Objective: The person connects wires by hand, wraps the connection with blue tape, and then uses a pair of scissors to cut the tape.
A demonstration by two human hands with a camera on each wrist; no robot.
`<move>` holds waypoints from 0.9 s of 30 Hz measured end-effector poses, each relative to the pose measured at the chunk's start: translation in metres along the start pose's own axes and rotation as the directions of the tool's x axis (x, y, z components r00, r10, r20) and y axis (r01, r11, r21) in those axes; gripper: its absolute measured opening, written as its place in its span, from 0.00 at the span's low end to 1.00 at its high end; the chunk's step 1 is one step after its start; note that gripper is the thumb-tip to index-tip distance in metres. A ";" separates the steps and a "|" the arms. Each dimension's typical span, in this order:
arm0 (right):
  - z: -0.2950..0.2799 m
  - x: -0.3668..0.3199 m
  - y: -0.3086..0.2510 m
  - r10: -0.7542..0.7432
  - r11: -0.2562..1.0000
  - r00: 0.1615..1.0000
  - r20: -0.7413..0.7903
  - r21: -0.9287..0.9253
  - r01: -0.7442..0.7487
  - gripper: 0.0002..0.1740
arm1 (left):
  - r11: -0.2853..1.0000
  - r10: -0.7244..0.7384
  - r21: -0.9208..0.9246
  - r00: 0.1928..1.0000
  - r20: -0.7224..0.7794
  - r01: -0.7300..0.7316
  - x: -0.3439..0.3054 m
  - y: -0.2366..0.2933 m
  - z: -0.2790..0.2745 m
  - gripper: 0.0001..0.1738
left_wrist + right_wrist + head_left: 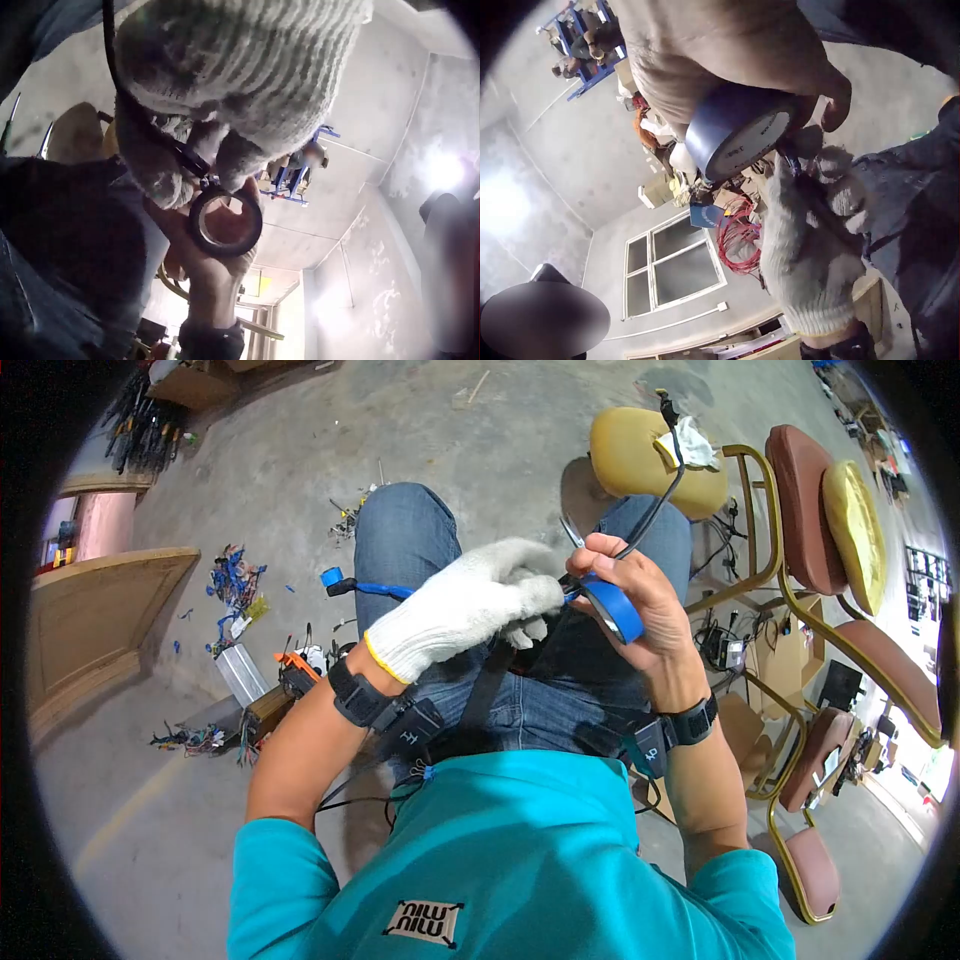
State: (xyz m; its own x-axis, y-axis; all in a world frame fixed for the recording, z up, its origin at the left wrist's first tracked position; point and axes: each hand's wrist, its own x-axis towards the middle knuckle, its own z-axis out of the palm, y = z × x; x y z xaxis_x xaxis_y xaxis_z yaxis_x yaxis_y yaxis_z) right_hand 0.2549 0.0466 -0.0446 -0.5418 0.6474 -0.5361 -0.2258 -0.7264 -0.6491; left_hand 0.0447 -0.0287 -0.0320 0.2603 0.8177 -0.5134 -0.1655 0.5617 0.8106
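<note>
The left hand (475,600), in a white knitted glove, pinches a dark cable bundle partly wrapped in blue. A blue-wrapped end with a blue cap (331,577) sticks out left of the glove. The bare right hand (645,595) holds a roll of blue tape (613,610) against the cable beside the gloved fingertips. From there the black cable (660,505) runs up to a connector. In the right wrist view the tape roll (739,131) lies under the right hand's fingers, touching the glove (810,255). A pointed metal tool (571,532) shows behind the right fingers.
A yellow stool (625,450) with a white cloth stands ahead on the right, beside chairs with brown seats (805,510). Blue wire scraps (235,585) and an orange tool (298,668) lie on the left floor. A wooden panel (110,630) is at far left.
</note>
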 end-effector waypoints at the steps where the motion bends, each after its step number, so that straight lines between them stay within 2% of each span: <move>1: -0.001 -0.001 -0.001 0.010 1.000 1.000 0.005 0.000 -0.010 0.23 | 1.000 -0.001 0.000 1.000 0.001 0.001 -0.001 -0.002 0.003 0.22; 3: -0.005 0.000 0.003 0.015 1.000 1.000 0.014 0.004 -0.015 0.23 | 1.000 0.024 0.024 0.984 -0.179 -0.020 -0.002 -0.004 0.008 0.21; 4: -0.006 0.001 0.005 0.019 1.000 1.000 0.023 0.008 -0.019 0.23 | 1.000 0.025 0.023 0.984 -0.178 -0.021 -0.001 -0.002 0.007 0.21; 6: 0.008 -0.005 -0.001 0.043 0.999 0.999 -0.024 -0.023 -0.043 0.22 | 0.971 -0.031 0.237 1.000 0.001 0.030 0.000 0.003 0.006 0.18; 7: 0.013 -0.007 -0.002 0.066 0.996 0.995 -0.072 -0.049 -0.069 0.21 | 0.971 -0.032 0.237 0.999 0.000 0.031 0.001 0.002 0.005 0.18; 8: 0.007 -0.006 0.000 0.066 0.996 0.995 -0.072 -0.049 -0.070 0.21 | 0.930 0.044 0.368 0.997 -0.058 -0.019 0.004 0.000 0.005 0.17; 9: -0.002 -0.003 0.003 0.094 0.976 0.991 -0.096 -0.190 -0.111 0.21 | 0.866 0.128 0.496 0.986 -0.104 -0.060 0.006 -0.002 0.005 0.15; 10: -0.009 -0.001 0.004 0.118 0.933 0.985 -0.124 -0.326 -0.153 0.21 | 0.865 0.129 0.497 0.986 -0.102 -0.062 0.006 -0.004 0.005 0.15; 11: -0.008 -0.004 0.001 0.118 0.933 0.985 -0.125 -0.325 -0.153 0.21 | 0.864 0.158 0.499 0.977 -0.140 -0.068 0.005 -0.006 0.006 0.15; 13: -0.002 -0.012 -0.010 0.103 0.752 0.979 -0.174 -0.631 -0.192 0.24 | 0.862 0.184 0.501 0.967 -0.176 -0.073 0.004 -0.010 0.009 0.14; 14: 0.001 -0.016 -0.013 0.103 0.753 0.979 -0.178 -0.629 -0.193 0.24 | 0.852 0.237 0.511 0.954 -0.186 -0.112 0.003 -0.012 0.012 0.14; 15: 0.005 -0.018 -0.015 0.028 0.678 0.984 -0.177 -0.720 -0.149 0.24 | 0.840 0.291 0.521 0.937 -0.195 -0.152 0.004 -0.013 0.014 0.14; 16: 0.006 -0.019 -0.016 -0.046 0.590 0.985 -0.165 -0.800 -0.106 0.25 | 0.839 0.293 0.522 0.937 -0.192 -0.155 0.005 -0.013 0.014 0.14; 17: 0.005 -0.020 -0.016 -0.048 0.591 0.985 -0.166 -0.800 -0.106 0.25 | 0.835 0.291 0.529 0.937 -0.192 -0.151 0.006 -0.014 0.014 0.14; 19: 0.001 -0.022 -0.015 -0.075 0.482 0.981 -0.178 -0.868 -0.121 0.19 | 0.832 0.289 0.536 0.938 -0.194 -0.145 0.007 -0.015 0.015 0.13; 20: -0.001 -0.021 -0.015 -0.077 0.483 0.981 -0.178 -0.868 -0.120 0.19 | 0.824 0.296 0.546 0.936 -0.191 -0.149 0.009 -0.016 0.015 0.13; 22: -0.007 -0.018 -0.013 0.117 0.732 0.985 -0.129 -0.659 -0.173 0.17 | 0.817 0.301 0.556 0.935 -0.187 -0.152 0.008 -0.017 0.017 0.13; 27: 0.001 -0.019 -0.007 0.130 0.795 0.979 -0.160 -0.573 -0.199 0.19 | 0.828 0.216 0.557 0.957 -0.195 -0.074 0.006 -0.011 0.020 0.13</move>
State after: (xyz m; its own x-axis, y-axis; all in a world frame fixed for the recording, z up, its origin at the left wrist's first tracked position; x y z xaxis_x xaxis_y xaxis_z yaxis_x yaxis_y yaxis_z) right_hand 0.2662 0.0392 -0.0291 -0.4303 0.5762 -0.6949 0.3923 -0.5739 -0.7188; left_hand 0.0669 -0.0324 -0.0387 0.0274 0.9284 -0.3706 0.3733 0.3345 0.8653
